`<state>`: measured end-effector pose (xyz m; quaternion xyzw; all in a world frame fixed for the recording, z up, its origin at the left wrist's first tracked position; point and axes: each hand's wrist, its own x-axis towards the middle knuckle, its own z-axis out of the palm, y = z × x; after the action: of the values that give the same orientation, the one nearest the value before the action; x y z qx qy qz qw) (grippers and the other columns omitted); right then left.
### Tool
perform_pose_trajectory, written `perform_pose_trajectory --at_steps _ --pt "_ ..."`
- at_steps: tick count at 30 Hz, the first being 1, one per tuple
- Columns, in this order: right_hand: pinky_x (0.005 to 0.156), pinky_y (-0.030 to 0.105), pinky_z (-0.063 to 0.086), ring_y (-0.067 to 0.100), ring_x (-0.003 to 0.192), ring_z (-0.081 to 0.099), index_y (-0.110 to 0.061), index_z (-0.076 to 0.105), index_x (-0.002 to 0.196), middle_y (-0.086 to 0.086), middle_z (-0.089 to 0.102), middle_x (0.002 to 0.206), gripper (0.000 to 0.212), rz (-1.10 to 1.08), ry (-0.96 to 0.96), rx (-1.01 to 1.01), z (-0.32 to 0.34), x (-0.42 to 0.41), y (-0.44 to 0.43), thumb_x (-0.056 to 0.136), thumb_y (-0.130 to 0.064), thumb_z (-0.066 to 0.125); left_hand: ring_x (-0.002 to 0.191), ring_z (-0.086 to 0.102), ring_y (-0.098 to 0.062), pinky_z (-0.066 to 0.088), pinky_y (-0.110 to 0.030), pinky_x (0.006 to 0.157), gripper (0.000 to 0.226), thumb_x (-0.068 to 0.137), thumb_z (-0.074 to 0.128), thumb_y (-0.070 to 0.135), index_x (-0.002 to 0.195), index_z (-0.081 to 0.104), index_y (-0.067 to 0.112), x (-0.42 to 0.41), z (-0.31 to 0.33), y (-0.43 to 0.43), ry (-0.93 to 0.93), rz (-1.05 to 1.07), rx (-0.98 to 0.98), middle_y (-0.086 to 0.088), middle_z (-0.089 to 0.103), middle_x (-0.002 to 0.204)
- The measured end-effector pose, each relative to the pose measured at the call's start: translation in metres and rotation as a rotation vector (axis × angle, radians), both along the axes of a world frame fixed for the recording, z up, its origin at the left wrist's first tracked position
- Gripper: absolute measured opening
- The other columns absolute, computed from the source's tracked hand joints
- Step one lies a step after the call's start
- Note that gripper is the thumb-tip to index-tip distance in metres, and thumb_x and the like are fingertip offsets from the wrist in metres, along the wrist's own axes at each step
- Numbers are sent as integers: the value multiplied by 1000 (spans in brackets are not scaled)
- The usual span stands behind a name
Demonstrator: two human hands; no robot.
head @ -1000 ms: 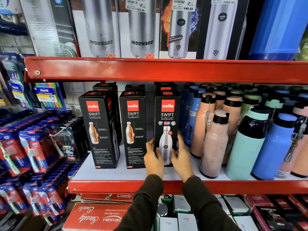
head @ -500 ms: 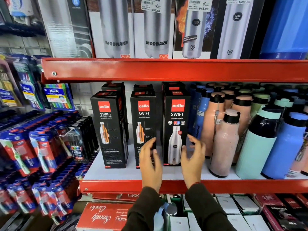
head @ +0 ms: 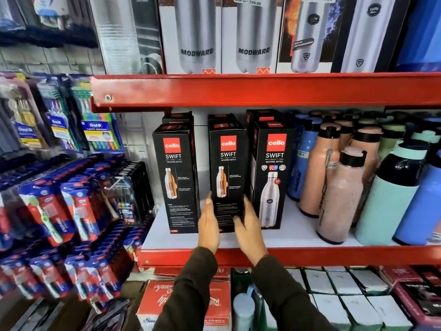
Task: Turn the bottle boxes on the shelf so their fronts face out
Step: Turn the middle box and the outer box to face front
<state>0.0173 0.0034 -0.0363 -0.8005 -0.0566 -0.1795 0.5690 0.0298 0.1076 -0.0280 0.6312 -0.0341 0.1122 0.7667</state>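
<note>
Black right box [head: 272, 177] now released, steel-bottle front out; both hands, left [head: 210, 223] and right [head: 249, 225], shifted to middle box [head: 228, 177] on shelf [head: 310, 255], grip open, closing around its base.

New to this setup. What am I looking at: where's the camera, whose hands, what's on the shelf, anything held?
No robot here: one wide-angle camera on a person's head looks forward and down at their bare hands. The left hand and right hand bracket the lower part of the middle Cello Swift box; motion blur hides whether they grip it. It stands on the white shelf between the left Cello Swift box, showing the same cutaway-bottle panel, and the right Cello Swift box, showing the full steel bottle front. Loose pink, mint and blue bottles stand to the right.
</note>
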Motion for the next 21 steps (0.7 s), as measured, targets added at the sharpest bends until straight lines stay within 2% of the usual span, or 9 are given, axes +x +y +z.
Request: perform_pose_trajectory --at_steps 2,6,11,13,15,16,18,19,21 --pt "117 37 35 7 133 44 -23 33 148 -3 49 143 67 1 1 8 1 -1 -1 89 1 52 134 44 -9 27 -32 118 39 99 27 51 134 42 42 0 0 4 -5 -11 -23 12 50 137" --pt "108 36 46 8 125 55 -28 39 140 -4 59 131 75 -48 -25 -5 5 -2 -1 74 -14 71 126 54 -11 37 -33 114 40 102 28 43 131 54 33 -8 5 7 -45 5 -74 1 60 134" --pt "103 36 51 9 119 59 -27 42 135 -7 63 125 87 -132 -43 21 11 -1 1 61 -33 89 115 63 -1 50 -41 104 43 101 36 41 119 69 21 -20 5 10 -121 85 -75 19 73 107" --pt "102 40 51 11 118 60 -25 43 134 -5 63 124 91 -142 -31 51 12 -1 2 56 -41 89 115 64 -2 51 -37 102 39 101 39 35 121 68 17 -24 4 11 -160 108 -67 19 73 108" --pt "103 41 50 12 119 59 -23 42 136 -3 62 126 99 -150 -17 82 13 -1 1 51 -46 87 119 61 -3 48 -28 104 35 101 41 30 125 64 20 -24 2 11 -212 158 -20 13 70 118" --pt "104 38 50 8 118 59 -23 42 136 -5 61 126 99 -156 -10 88 13 -1 0 50 -44 87 124 57 -1 45 -22 106 35 102 40 26 129 61 20 -23 3 10 -243 196 40 11 66 126" --pt "99 17 48 -13 112 54 -27 43 130 -16 59 119 86 -144 -4 94 15 -4 -4 57 -28 89 134 45 1 34 -10 109 39 103 37 19 139 50 19 -19 4 11 -269 244 142 10 53 141" --pt "91 6 44 -25 106 50 -32 40 126 -25 54 114 81 -121 -7 98 16 -4 -6 62 -19 89 137 39 1 30 -8 111 41 103 36 18 143 44 19 -16 6 11 -264 237 161 10 47 146" --pt "80 -5 37 -38 98 40 -37 33 127 -36 43 113 84 -77 -19 93 17 -5 -12 68 -10 85 140 35 -3 28 -13 113 45 103 34 19 148 36 18 -10 7 12 -232 168 178 8 41 150"
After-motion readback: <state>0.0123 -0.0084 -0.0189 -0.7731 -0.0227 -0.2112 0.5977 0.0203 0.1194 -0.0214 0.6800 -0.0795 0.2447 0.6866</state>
